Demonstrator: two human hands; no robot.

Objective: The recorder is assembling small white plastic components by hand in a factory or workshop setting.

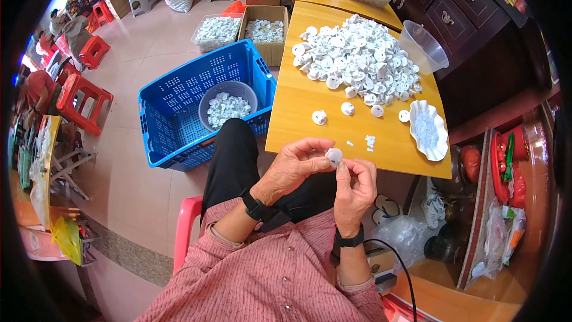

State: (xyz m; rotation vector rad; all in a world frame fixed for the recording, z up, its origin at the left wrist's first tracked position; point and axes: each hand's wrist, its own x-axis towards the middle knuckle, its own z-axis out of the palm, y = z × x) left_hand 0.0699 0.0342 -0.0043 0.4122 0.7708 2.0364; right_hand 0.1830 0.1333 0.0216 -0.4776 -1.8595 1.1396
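Over the near edge of the table, my left hand (298, 165) pinches a white round plastic part (333, 155) between thumb and fingers. My right hand (356, 186) is closed close beside it, its thumb tip at the part's lower edge. Whatever those right fingers grip is hidden. Tiny white pieces (370, 142) lie on the wooden table (298, 134) just beyond my hands. Several similar round parts, one of them a single part (347, 108), sit spaced in a row. Behind them rises a big heap of white parts (363, 62).
A scalloped white dish (439, 150) with small pale pieces stands at the table's right edge, below a clear tub (424, 48). Left of the table, a blue crate (173, 134) contains a grey basket (205, 107) of white parts. Red stools (83, 98) stand farther left.
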